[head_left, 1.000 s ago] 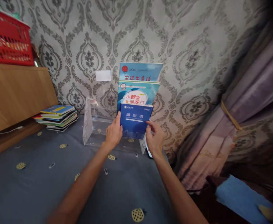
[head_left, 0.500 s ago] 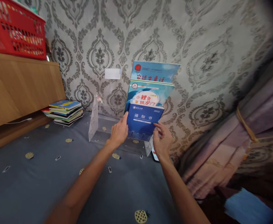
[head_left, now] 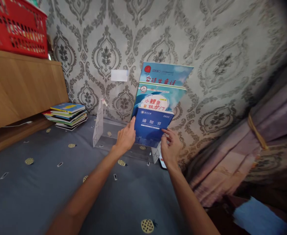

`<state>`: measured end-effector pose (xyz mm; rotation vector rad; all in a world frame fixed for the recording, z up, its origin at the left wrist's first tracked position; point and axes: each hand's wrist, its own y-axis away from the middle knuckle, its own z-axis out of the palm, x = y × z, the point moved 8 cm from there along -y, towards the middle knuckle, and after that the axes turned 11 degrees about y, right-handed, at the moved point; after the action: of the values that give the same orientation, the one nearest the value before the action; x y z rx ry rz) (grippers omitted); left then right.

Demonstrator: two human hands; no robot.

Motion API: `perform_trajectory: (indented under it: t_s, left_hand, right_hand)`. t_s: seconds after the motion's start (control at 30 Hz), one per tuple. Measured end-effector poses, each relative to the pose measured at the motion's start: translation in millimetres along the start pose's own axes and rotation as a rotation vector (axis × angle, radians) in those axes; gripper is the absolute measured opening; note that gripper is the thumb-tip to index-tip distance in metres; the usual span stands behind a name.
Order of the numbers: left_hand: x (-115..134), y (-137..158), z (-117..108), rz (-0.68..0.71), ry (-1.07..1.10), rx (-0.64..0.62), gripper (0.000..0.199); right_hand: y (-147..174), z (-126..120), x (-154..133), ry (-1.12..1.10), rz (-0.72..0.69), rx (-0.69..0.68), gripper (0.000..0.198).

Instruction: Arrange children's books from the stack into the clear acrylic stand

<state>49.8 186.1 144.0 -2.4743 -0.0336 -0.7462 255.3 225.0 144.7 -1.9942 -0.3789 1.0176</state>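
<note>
A dark blue booklet (head_left: pixel 150 132) marked 2022 stands tilted back at the front of a clear acrylic book rack (head_left: pixel 106 143). My left hand (head_left: pixel 126 134) grips its left edge, the thumb side along the cover's side. On the opposite edge, my right hand (head_left: pixel 170 143) pinches the booklet with thumb and index finger. Behind it, higher up, leans a teal book (head_left: pixel 175 94) with a white oval on its cover. A light blue book (head_left: pixel 182 73) with red lettering rises at the back. The lower parts of both rear books are hidden.
Several books lie in a stack (head_left: pixel 70 117) at the left, beside a wooden cabinet (head_left: pixel 25 85). A red basket (head_left: pixel 35 49) sits on the cabinet. Right of the rack lies a phone (head_left: pixel 163 163), partly covered by my right hand. A tied curtain (head_left: pixel 221 156) hangs at the right.
The view has shifted slightly, and the books appear a little further right at the top. Both hands keep their hold on the blue booklet.
</note>
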Motion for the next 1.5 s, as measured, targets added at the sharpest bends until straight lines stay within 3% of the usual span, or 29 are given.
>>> perform_trajectory:
  t_s: [0.37, 0.7, 0.83, 0.97, 1.23, 1.37, 1.5]
  left_hand:
    - [-0.6, 0.6, -0.2, -0.002, 0.024, -0.006, 0.067]
    - [-14.7, -3.9, -17.2, -0.002, 0.232, 0.088, 0.057]
    - [-29.7, -9.3, -29.8, 0.034, 0.444, 0.186, 0.038]
    - [-42.6, -10.7, -34.3, 0.017, 0.664, 0.242, 0.03]
    - [-43.4, -3.3, -42.0, 0.026, 0.603, 0.278, 0.025]
    - [-31.9, -2.9, -51.1, 0.067, 0.614, 0.295, 0.024]
    - [-18.7, 12.4, -59.4, 0.126, 0.619, 0.252, 0.029]
  right_hand:
    - [0.5, 0.9, 1.4, 0.025, -0.015, 0.004, 0.033]
    - [-5.2, -11.8, 3.7, 0.02, 0.01, 0.027, 0.029]
    - [-5.6, -15.2, 13.3, 0.003, 0.02, 0.084, 0.024]
    - [3.9, -12.7, 27.8, -0.007, 0.079, 0.128, 0.02]
    - [14.9, -18.8, 60.4, -0.018, 0.227, 0.172, 0.016]
    - [4.2, -32.6, 41.2, -0.02, 0.214, 0.209, 0.016]
    - [9.2, -40.3, -13.2, -0.085, 0.079, 0.176, 0.017]
